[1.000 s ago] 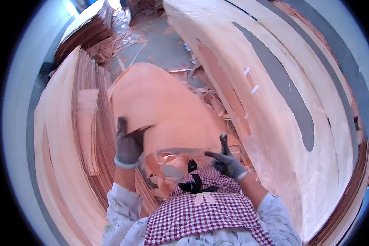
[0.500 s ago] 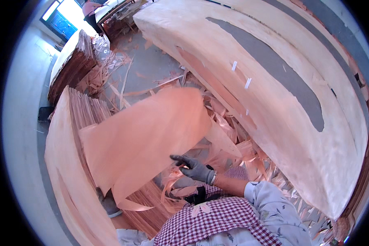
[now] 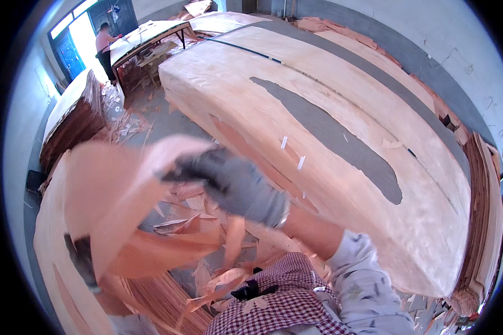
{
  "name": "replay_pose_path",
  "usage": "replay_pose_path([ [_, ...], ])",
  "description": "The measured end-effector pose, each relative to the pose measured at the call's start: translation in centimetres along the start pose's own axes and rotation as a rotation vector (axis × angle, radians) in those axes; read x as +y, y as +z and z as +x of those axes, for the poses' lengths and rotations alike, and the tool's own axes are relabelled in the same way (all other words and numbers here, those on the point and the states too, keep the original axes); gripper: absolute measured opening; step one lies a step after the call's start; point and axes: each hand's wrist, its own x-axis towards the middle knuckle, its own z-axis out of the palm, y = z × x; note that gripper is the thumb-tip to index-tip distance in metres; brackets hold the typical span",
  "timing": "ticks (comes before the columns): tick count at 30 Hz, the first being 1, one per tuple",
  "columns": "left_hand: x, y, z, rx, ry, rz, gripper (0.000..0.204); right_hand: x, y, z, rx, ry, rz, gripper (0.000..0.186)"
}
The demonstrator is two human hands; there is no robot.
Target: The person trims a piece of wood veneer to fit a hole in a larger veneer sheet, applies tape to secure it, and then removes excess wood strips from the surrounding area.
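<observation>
A thin orange-pink sheet of wood veneer [image 3: 109, 195] is bent up in front of me, blurred by motion. My right hand [image 3: 235, 187], in a grey glove, is raised and closed on the sheet's upper right edge. Lower on the left, my left hand [image 3: 82, 262], also gloved, is closed at the sheet's lower left side, partly hidden by it. The sheet hangs over a stack of veneer [image 3: 53, 245] at my left, whose layered edge [image 3: 156, 301] shows below.
A long, pale veneer pile [image 3: 369, 229] with a grey patch [image 3: 330, 134] spans the right side. Veneer scraps [image 3: 195, 218] litter the floor between the piles. Another stack [image 3: 72, 120] stands farther left. Behind it, a person [image 3: 104, 47] stands at a table [image 3: 145, 39].
My right hand has risen and moved left from beside the veneer sheet and now grips its edge. The sheet has shifted left and folded up. My view has tilted up toward the room.
</observation>
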Motion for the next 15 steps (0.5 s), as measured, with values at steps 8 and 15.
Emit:
replay_pose_path([
  [8,6.9,28.5,19.0,-0.501,-0.027,-0.566,0.05,-0.4,-22.3,7.9,0.212,-0.005,-0.561,0.035],
  [15,9.3,53.8,18.6,-0.573,-0.228,-0.405,0.067,0.6,-38.3,3.1,0.439,0.047,-1.046,0.035],
])
